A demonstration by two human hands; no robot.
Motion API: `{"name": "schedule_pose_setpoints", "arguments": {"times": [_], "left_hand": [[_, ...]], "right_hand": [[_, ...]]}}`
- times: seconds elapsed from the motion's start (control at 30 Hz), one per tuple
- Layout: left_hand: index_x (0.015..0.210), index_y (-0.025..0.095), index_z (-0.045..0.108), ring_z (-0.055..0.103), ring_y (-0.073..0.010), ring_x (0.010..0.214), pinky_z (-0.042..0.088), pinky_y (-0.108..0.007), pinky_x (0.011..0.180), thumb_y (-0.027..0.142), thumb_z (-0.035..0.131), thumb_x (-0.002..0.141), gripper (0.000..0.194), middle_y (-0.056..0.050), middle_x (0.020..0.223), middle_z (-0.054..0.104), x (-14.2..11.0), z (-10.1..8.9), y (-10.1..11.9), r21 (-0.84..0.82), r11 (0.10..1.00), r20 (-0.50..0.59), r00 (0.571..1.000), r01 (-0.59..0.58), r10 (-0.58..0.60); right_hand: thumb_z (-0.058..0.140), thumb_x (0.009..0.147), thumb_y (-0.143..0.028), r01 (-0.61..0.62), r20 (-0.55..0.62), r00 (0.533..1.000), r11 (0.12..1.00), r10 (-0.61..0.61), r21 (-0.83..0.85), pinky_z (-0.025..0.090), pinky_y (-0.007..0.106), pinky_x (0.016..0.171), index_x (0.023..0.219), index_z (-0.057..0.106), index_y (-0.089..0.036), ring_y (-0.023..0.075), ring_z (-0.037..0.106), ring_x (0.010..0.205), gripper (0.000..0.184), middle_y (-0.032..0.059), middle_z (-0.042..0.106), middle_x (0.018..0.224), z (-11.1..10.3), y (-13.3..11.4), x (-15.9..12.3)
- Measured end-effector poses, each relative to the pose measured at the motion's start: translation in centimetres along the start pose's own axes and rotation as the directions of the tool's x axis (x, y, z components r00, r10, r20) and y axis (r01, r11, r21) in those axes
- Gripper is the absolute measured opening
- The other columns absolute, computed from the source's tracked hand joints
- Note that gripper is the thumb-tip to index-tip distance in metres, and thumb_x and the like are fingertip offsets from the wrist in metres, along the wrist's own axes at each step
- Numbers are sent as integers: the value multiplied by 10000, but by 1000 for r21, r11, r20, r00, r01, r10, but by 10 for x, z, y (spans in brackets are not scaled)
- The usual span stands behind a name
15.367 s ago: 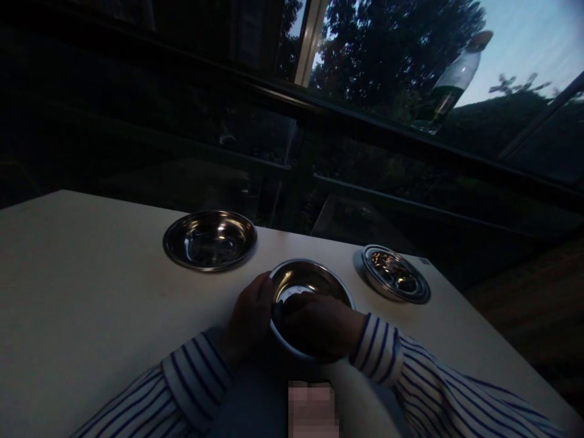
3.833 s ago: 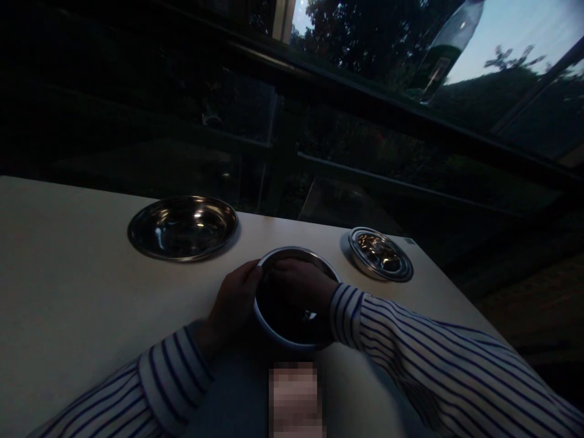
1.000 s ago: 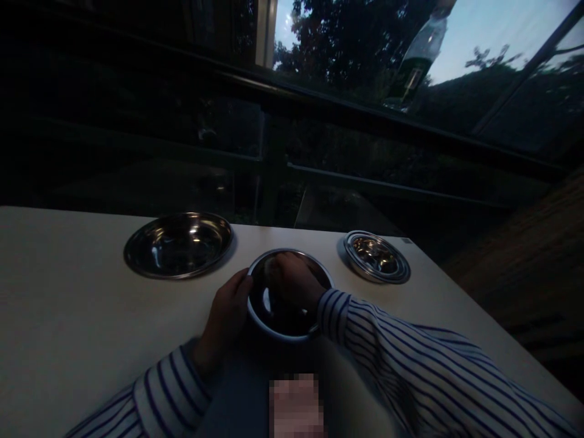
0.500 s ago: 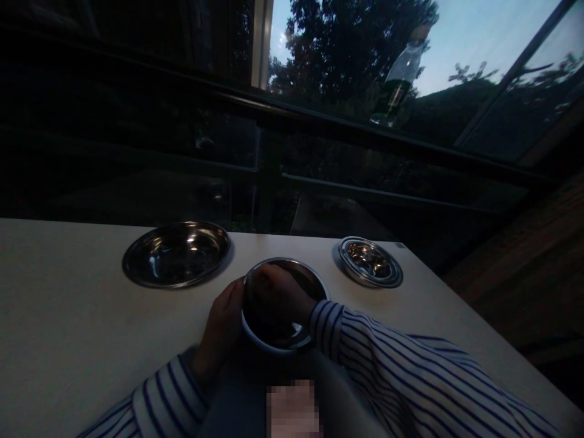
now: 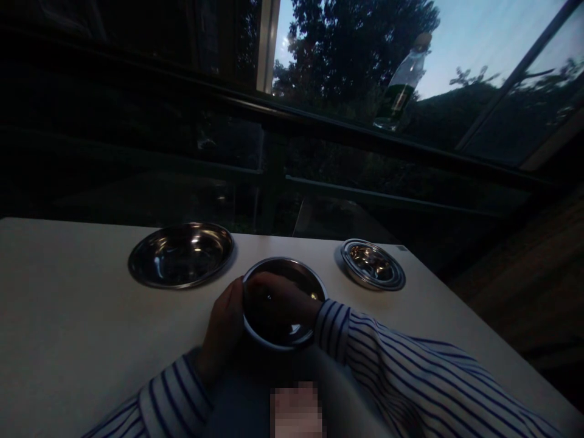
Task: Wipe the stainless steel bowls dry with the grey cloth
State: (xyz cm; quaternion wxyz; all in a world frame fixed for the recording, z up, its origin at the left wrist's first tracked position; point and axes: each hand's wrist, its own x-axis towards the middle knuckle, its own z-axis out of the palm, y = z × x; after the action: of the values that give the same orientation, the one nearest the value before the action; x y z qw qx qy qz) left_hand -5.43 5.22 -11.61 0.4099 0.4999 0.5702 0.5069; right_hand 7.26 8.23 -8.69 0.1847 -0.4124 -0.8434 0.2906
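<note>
A deep steel bowl [image 5: 292,333] sits at the front of the table, just ahead of my body. My left hand [image 5: 225,325] grips its left side, fingers wrapped against the outer wall near the rim. Inside the bowl, toward the left, my right hand [image 5: 274,295] is lowered with its fingers curled closed. Whatever those fingers may hold is lost in the dark interior. Small bright reflections show on the bowl's inner wall.
On the white table [image 5: 91,340] a wide shallow steel bowl [image 5: 182,255] stands back left. Smaller nested steel dishes [image 5: 373,264] stand back right. Beyond the table's far edge are window frames, and a clear bottle [image 5: 401,88] stands on the sill.
My right hand has dropped slightly lower inside the bowl. My left hand stays on the bowl's side. The whole view has shifted a little.
</note>
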Motion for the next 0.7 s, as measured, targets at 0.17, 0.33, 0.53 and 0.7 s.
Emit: {"name": "schedule_pose_setpoints", "arguments": {"times": [0.17,0.33,0.53,0.7], "left_hand": [[806,188,623,616,-211,801,469,-309,719,358,392,779,288,-56,856,692,0,0,4,-55,998,-64,998,17,-20],[813,157,650,616,-228,833,457,-315,751,386,480,718,300,-76,874,702,3,-2,1,-34,999,-27,1000,5,-6],[851,138,660,627,-223,785,469,-303,696,401,484,734,338,-78,874,711,2,-2,-3,-57,998,11,1000,26,-25],[873,134,677,633,-210,744,469,-277,641,359,470,747,331,-63,827,720,1,0,-1,-19,999,20,999,44,-44]], "right_hand": [[569,699,-23,74,161,984,997,-79,34,457,265,791,1009,591,-179,157,586,915,348,30,629,998,-3,1,-12],[561,725,-34,90,257,962,996,-91,19,462,268,784,1044,581,-153,165,592,907,341,58,630,1003,-7,3,-20],[543,774,-82,187,375,911,982,-171,-4,452,253,792,1012,586,-131,152,582,894,247,67,627,1010,-17,-1,-30],[609,751,-103,212,467,875,968,-126,-137,437,224,831,923,634,-173,130,583,914,188,19,649,994,-28,-8,-40]]}}
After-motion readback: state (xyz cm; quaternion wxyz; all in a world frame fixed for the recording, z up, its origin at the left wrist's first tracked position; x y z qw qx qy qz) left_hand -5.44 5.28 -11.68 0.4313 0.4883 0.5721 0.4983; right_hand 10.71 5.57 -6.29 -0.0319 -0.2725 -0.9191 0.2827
